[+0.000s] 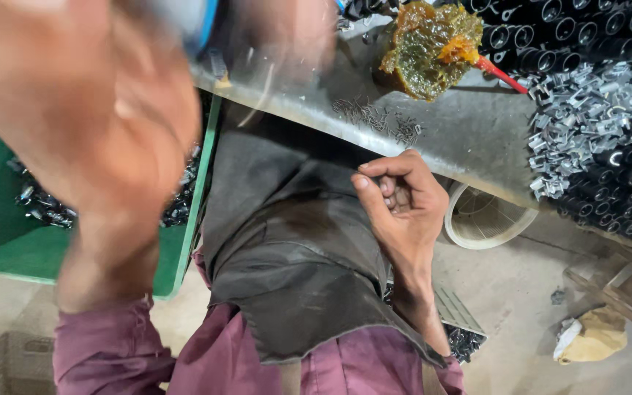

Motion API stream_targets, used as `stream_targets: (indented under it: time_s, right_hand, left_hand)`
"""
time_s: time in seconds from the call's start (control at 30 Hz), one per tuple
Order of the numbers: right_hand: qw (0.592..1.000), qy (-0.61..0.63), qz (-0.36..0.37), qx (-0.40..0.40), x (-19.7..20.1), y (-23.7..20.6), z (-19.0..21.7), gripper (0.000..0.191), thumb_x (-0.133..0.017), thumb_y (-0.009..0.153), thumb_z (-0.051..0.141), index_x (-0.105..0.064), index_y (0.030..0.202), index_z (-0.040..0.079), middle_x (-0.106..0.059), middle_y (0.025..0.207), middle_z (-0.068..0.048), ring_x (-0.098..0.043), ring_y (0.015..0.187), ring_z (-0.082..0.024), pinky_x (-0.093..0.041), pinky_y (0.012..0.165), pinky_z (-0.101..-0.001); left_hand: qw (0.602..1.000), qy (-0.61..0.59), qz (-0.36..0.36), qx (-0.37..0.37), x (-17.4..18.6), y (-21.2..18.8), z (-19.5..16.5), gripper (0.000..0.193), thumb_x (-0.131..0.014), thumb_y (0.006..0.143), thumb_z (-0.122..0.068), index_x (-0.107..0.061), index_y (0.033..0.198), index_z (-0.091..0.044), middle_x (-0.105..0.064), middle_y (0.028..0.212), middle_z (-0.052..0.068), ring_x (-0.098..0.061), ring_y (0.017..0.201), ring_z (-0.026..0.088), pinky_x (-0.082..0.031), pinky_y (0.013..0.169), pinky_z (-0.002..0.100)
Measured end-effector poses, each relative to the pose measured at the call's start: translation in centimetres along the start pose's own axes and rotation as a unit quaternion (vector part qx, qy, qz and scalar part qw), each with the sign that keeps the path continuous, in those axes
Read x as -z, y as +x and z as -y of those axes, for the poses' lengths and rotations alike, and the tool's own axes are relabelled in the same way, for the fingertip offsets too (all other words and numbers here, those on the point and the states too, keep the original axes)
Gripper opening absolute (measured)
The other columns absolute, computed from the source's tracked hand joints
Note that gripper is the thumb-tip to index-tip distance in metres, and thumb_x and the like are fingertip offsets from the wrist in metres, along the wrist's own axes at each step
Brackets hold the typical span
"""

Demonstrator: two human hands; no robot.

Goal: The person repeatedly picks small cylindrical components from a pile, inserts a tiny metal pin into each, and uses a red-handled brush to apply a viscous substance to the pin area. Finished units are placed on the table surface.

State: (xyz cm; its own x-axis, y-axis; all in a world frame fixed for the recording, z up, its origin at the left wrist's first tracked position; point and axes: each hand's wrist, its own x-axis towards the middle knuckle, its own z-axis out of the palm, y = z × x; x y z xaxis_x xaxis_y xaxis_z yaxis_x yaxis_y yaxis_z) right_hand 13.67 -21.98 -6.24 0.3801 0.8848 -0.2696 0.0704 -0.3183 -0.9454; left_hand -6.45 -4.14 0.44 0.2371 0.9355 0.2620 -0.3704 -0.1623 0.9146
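Observation:
My left hand is raised close to the camera and badly blurred; a grey and blue shape shows at its top edge, and I cannot tell whether the hand holds it. My right hand rests palm up on the dark cloth over my lap, just below the edge of the grey bench. Its fingers are curled in to the palm and nothing shows inside them. Small loose pins lie on the bench just above that hand.
A lump of amber grease with a red-handled brush sits on the bench. At the right lie a heap of silver metal clips and black tubes. A green crate with dark parts is at the left, and a white bucket stands under the bench.

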Motion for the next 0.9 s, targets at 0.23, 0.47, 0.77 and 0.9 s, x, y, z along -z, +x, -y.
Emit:
stream_targets:
  time_s: [0.23,0.47,0.77,0.9]
  right_hand:
    - [0.997,0.067,0.013,0.047,0.3,0.2,-0.3,0.020,-0.081,0.091,-0.007,-0.068,0.103,0.001,-0.057,0.088,0.002,-0.043,0.076,-0.001,-0.034,0.069,-0.0169]
    - [0.995,-0.087,0.023,0.049,-0.2,0.6,0.8,0.018,-0.086,0.083,-0.003,-0.073,0.093,0.003,-0.054,0.083,0.005,-0.040,0.071,-0.002,-0.029,0.064,-0.0197]
    - [0.949,-0.250,-0.012,0.192,-2.7,2.0,0.1,0.016,-0.085,0.091,0.001,-0.075,0.103,0.005,-0.058,0.087,0.000,-0.051,0.073,-0.006,-0.042,0.065,-0.0225]
    - [0.960,-0.224,-0.030,0.166,-3.2,2.1,-0.3,0.015,-0.082,0.095,0.000,-0.070,0.103,0.004,-0.058,0.091,-0.001,-0.049,0.074,-0.007,-0.043,0.066,-0.0236]
  left_hand:
    - [0.907,0.052,0.184,0.376,-3.2,-5.4,2.3,0.024,-0.055,0.107,-0.028,-0.060,0.109,-0.005,-0.063,0.095,-0.002,-0.053,0.071,0.001,-0.048,0.061,0.019]
    - [0.923,0.122,0.181,0.316,-1.9,-7.9,4.9,0.020,-0.066,0.101,-0.024,-0.068,0.102,-0.004,-0.063,0.079,-0.003,-0.046,0.070,0.005,-0.040,0.060,0.025]
    - [0.895,0.385,0.151,0.166,-2.8,-7.4,6.5,0.017,-0.063,0.106,-0.015,-0.055,0.104,0.000,-0.061,0.080,0.014,-0.062,0.074,0.038,-0.043,0.062,0.045]
    - [0.857,0.503,0.092,0.062,-4.0,-6.3,6.9,0.018,-0.062,0.099,-0.013,-0.053,0.108,0.000,-0.062,0.094,0.019,-0.063,0.080,0.043,-0.047,0.066,0.047]
